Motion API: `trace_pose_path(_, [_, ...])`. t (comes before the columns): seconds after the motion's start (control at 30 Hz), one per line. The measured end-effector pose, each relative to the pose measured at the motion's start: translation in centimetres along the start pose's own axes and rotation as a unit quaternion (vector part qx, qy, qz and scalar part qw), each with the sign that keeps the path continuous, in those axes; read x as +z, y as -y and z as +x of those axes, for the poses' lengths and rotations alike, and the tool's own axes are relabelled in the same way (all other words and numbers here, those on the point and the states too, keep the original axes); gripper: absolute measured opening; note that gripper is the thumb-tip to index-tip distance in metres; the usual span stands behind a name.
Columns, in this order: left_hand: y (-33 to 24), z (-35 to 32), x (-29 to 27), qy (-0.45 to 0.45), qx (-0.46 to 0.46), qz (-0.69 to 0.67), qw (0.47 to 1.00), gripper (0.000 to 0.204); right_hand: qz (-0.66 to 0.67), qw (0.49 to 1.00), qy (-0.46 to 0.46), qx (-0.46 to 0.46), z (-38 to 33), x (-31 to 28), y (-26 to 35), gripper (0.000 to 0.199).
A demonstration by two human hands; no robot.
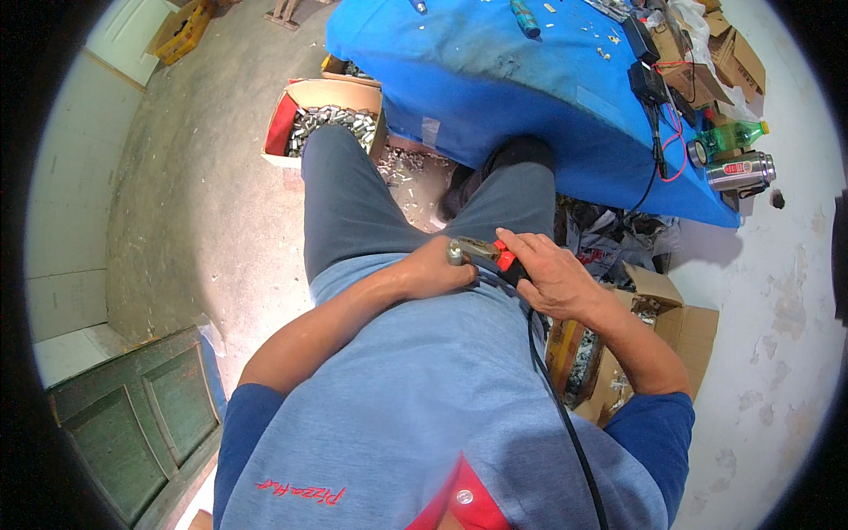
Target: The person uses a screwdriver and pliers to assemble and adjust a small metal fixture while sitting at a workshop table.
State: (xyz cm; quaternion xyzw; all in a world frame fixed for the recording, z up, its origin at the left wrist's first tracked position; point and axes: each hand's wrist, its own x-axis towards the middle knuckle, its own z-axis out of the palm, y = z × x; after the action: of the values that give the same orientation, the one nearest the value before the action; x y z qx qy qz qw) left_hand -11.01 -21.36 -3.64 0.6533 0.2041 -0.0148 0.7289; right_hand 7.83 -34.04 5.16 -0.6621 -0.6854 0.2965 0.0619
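Note:
In my lap, close to my belly, my left hand (431,268) is closed round a small silvery metal cylinder (455,253), whose end shows above the fingers. Just to the right, my right hand (556,276) grips a tool with a red and black handle (505,253). A flat metal part (479,247) extends from the red piece toward the cylinder; whether it touches cannot be made out. The lower part of the tool is hidden by my right fingers. A black cable (565,411) runs from beside my right hand down over my shirt.
A cardboard box (276,148) of metal cylinders stands by my left knee. Ahead is a table with a blue cover (495,106), bearing a teal-handled tool (525,18), a green bottle (735,137) and a steel flask (744,172). Opened cartons (698,349) lie right of me.

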Motion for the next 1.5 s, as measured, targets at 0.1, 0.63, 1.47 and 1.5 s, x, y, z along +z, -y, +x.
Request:
trace_pose_path(0.1, [0.1,0.1,0.0,0.001,0.011,-0.013,1.0,0.023,-0.012,1.0,0.001,0.012,0.1,0.2,0.5,0.07])
trace_pose_path(0.63, [-0.6,0.0,-0.4,-0.003,0.001,-0.016,1.0,0.02,-0.014,0.999,-0.041,0.004,1.2,3.5,-0.8,0.054])
trace_pose_path(1.47, [-1.7,-0.8,-0.4,0.021,0.004,-0.045,0.999,0.015,-0.027,0.997,-0.069,-0.023,0.1,0.4,0.6,0.066])
trace_pose_path(1.5, [-1.6,-0.9,-0.4,0.021,0.005,-0.047,0.999,0.015,-0.028,0.997,-0.066,-0.022,0.2,0.3,0.5,0.066])
